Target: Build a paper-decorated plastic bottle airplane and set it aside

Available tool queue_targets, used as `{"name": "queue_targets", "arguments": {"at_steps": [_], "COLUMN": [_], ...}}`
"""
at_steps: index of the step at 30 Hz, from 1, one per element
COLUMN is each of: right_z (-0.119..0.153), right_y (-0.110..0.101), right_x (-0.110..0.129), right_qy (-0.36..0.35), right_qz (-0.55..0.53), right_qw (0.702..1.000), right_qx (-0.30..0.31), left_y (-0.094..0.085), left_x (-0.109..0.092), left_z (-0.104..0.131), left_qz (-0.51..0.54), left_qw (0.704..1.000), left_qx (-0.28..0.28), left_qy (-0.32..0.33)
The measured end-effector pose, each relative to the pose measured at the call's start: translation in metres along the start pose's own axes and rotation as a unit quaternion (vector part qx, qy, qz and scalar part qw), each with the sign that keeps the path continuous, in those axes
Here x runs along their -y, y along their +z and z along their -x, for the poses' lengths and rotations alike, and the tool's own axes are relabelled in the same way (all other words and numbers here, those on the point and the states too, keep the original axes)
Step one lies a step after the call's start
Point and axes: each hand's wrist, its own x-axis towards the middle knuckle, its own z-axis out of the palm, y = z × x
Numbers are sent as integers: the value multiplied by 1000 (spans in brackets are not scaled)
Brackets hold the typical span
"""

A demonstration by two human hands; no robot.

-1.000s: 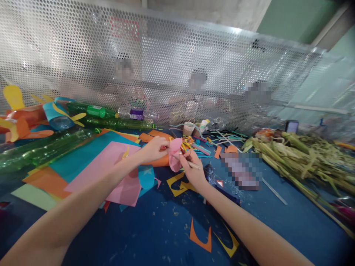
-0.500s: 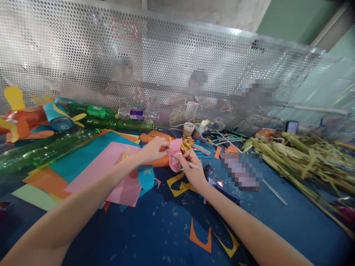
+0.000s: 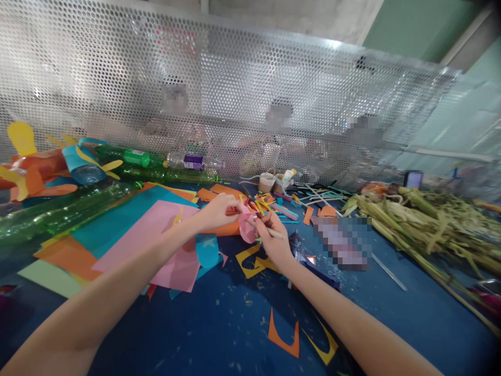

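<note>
My left hand [image 3: 223,211] is closed, its fingertips pinching the upper left edge of a small curved pink paper piece [image 3: 246,230]. From the right, my right hand [image 3: 273,241] closes around a thin pale stick [image 3: 276,234], pen-like in shape. The stick's tip is against or very near the pink paper; contact cannot be made out. Behind the hands lies orange paper [image 3: 223,227], partly covered by my left hand. A blue paper piece with a white star [image 3: 206,251] rests below my left wrist. Beside my right wrist is a dark blue tool [image 3: 319,274], partly hidden.
Sheets of pink paper [image 3: 156,235] and teal paper [image 3: 113,222] lie left. Green bottles [image 3: 70,214] and a decorated bottle [image 3: 35,167] stand behind them. Dried corn husks [image 3: 422,224] cover the right. Orange [image 3: 285,342] and yellow scraps [image 3: 323,344] lie in front. Perforated metal panel [image 3: 235,78] backs the table.
The upper part of the pink paper has dipped lower and turned between my hands. My right hand has shifted very slightly right; both hands keep their hold.
</note>
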Motion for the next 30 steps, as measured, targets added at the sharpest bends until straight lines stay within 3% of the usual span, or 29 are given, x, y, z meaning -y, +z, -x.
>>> {"name": "queue_targets", "arguments": {"at_steps": [15, 21, 27, 30], "right_z": [1, 2, 2, 1], "right_y": [1, 0, -4, -4], "right_x": [4, 7, 5, 5], "right_qy": [-3, -4, -29, -23], "right_qz": [15, 19, 35, 36], "right_qw": [1000, 1000, 995, 996], "right_qx": [10, -17, -85, -77], "left_y": [-1, -3, -1, -1], "left_x": [-1, -4, 0, 0], "left_z": [-1, -1, -1, -1], "left_qz": [18, 20, 16, 22], "left_qw": [1000, 1000, 1000, 1000], "left_qx": [4, 4, 6, 1], "left_qy": [-4, -6, -6, 3]}}
